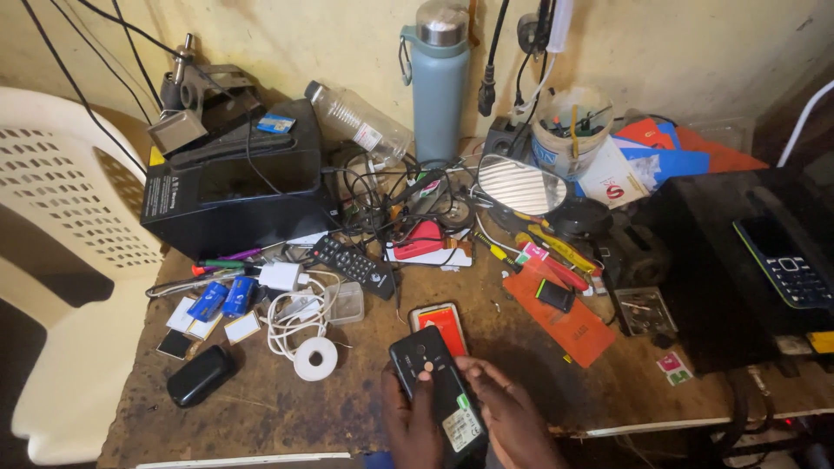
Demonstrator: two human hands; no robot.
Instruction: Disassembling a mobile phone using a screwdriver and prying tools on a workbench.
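A black phone [434, 382] lies back side up at the front edge of the wooden workbench [287, 408], with small stickers on its lower back. My left hand [411, 419] grips its left side, thumb resting on the back. My right hand [508, 412] holds its right side, fingers curled along the edge. Just beyond it sits a second phone with an orange-red back [441, 320], touching the black phone's top end.
A black box [230, 195], remote control [354, 265], tangled cables, white tape roll [314, 358], blue batteries [221, 300], oval mirror [519, 185], grey bottle [439, 78], orange mat [560, 317] and a keypad phone [786, 260] crowd the bench. A white plastic chair [61, 260] stands left.
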